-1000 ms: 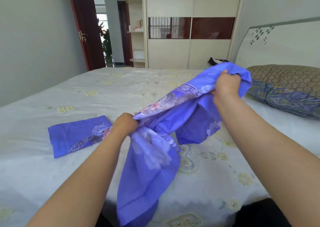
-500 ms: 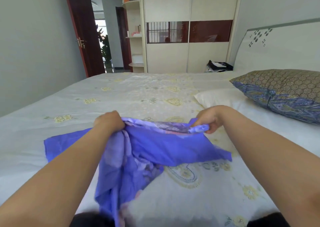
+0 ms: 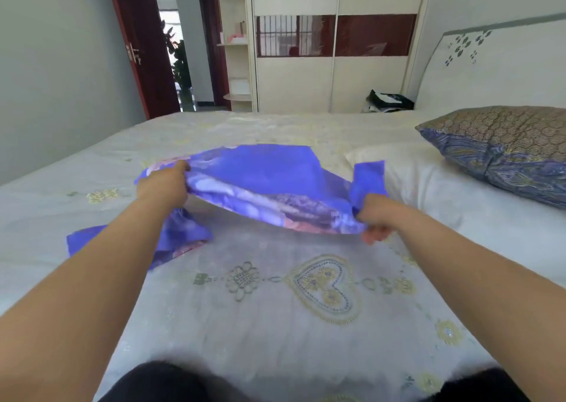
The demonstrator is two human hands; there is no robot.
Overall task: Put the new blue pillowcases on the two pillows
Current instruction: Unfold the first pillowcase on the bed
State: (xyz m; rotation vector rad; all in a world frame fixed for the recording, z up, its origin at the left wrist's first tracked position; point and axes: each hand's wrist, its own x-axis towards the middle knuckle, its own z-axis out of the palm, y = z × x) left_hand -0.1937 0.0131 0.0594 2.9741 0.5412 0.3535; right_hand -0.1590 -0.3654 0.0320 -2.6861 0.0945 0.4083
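A blue flowered pillowcase (image 3: 266,184) billows flat above the bed, stretched between both hands. My left hand (image 3: 164,184) grips its left edge. Its right edge is pinched in my right hand (image 3: 375,218). A second blue pillowcase (image 3: 88,242) lies folded on the bed under my left forearm, partly hidden. A bare white pillow (image 3: 428,187) lies just right of the stretched case. Behind the white one, a pillow in a brown and blue patterned case (image 3: 502,150) leans by the headboard.
The bed (image 3: 275,309) has a white embroidered cover with a heart motif near me. A wardrobe (image 3: 330,64) stands beyond the bed's far side, an open dark red door (image 3: 141,46) at left. A dark bag (image 3: 389,100) sits beside the headboard (image 3: 496,67).
Both hands have flung the pillowcase forward and spread it out. It went from a hanging bunch to a wide, nearly flat sheet above the bed.
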